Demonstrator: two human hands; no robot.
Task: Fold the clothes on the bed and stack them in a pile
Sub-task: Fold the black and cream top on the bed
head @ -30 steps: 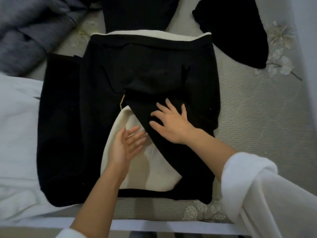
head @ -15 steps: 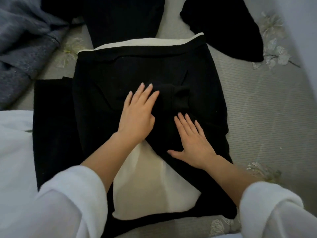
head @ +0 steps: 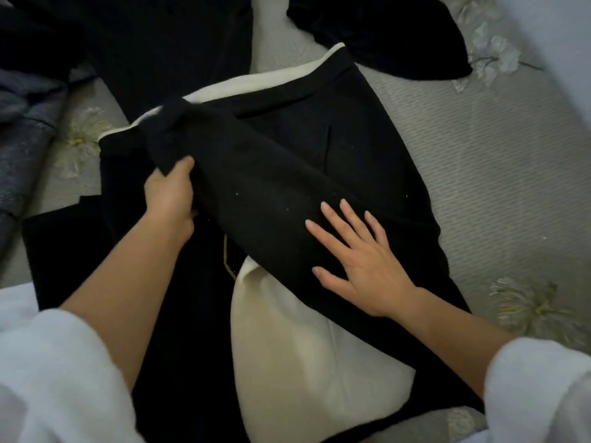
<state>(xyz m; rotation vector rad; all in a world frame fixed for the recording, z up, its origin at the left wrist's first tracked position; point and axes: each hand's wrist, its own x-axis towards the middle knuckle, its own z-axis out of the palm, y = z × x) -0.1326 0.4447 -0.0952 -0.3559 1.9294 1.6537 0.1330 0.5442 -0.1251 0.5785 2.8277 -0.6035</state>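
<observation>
Black garment (head: 367, 148) lies spread across the middle of the bed cover (head: 495, 193). Its cream lining (head: 303, 362) shows as a big patch at the near end and as a thin edge along the far end. A long black fold (head: 256, 187) of the same garment runs diagonally over it, from upper left to lower right. Left hand (head: 169, 195) grasps the upper end of that fold, thumb on top and fingers curled under the cloth, with the fabric bunched just above the hand. Right hand (head: 355, 260) lies palm down on the lower part of the fold, fingers straight and spread, pressing and grasping nothing. A thin yellowish strand (head: 225, 257) shows on the black cloth between the two forearms; can't tell what it is. Both forearms are bare, with white sleeves (head: 48, 378) pushed up near the elbows. A second black garment (head: 160, 43) lies at the far left, touching or overlapping the first; can't tell which. A third black piece (head: 383, 33) lies at the far right, close to the first one's far corner. Grey clothing (head: 19, 129) is heaped at the left edge. The bed cover is grey and ribbed, with pale flower prints (head: 537, 308).
</observation>
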